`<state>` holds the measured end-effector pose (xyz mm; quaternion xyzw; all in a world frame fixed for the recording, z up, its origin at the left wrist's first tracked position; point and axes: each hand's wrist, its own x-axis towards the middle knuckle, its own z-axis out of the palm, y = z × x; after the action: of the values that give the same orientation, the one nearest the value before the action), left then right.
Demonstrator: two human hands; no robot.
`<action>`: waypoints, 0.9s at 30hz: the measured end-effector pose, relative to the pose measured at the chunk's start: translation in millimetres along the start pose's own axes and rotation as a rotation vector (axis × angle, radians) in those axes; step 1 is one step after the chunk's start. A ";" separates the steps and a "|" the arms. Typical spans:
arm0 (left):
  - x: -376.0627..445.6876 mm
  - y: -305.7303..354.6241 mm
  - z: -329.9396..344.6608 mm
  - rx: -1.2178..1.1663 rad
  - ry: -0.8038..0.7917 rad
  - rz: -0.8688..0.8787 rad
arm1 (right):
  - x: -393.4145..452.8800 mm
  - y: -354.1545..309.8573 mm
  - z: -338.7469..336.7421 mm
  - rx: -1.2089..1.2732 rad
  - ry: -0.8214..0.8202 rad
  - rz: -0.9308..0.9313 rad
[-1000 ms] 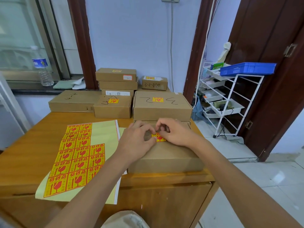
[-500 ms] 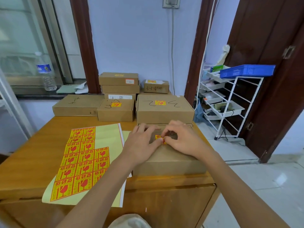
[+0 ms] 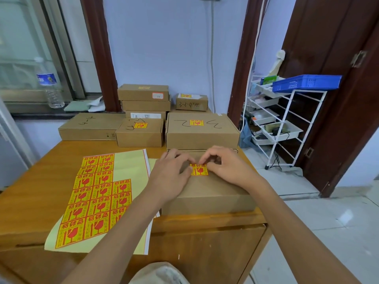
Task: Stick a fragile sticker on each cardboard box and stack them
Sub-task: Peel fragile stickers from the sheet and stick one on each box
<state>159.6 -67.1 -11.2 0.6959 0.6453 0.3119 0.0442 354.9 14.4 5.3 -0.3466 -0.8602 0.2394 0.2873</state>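
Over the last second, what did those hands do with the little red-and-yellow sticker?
The fingers of the left hand and right hand drew apart off the fragile sticker, which a second ago was mostly covered; it now lies almost fully in view on the near cardboard box, with fingertips only at its top edge. The box, the sticker sheet and the boxes behind stayed put.

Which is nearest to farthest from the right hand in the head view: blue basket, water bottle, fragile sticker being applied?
From the right hand:
1. Fragile sticker, at its fingertips on the near box.
2. Blue basket, on top of the white rack to the right.
3. Water bottle, on the window sill, far left.
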 end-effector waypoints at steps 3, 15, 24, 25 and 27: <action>-0.2 0.8 0.0 -0.014 0.004 -0.009 | -0.1 0.3 0.1 -0.007 -0.017 -0.001; 0.8 3.0 -1.0 0.007 0.012 -0.009 | -3.0 -5.0 -3.0 -0.021 -0.107 -0.003; -1.4 6.2 -3.0 0.045 0.001 -0.011 | -1.6 -4.9 -0.6 -0.055 -0.115 0.018; -1.5 6.2 -3.3 0.046 -0.003 -0.011 | -2.0 -5.0 -0.8 -0.049 -0.113 0.015; -2.2 6.0 -3.5 0.044 -0.005 -0.005 | -1.7 -3.8 0.0 -0.037 -0.108 0.017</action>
<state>163.1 -71.3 -6.5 0.6961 0.6534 0.2958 0.0314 354.2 10.7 7.1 -0.3456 -0.8757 0.2443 0.2323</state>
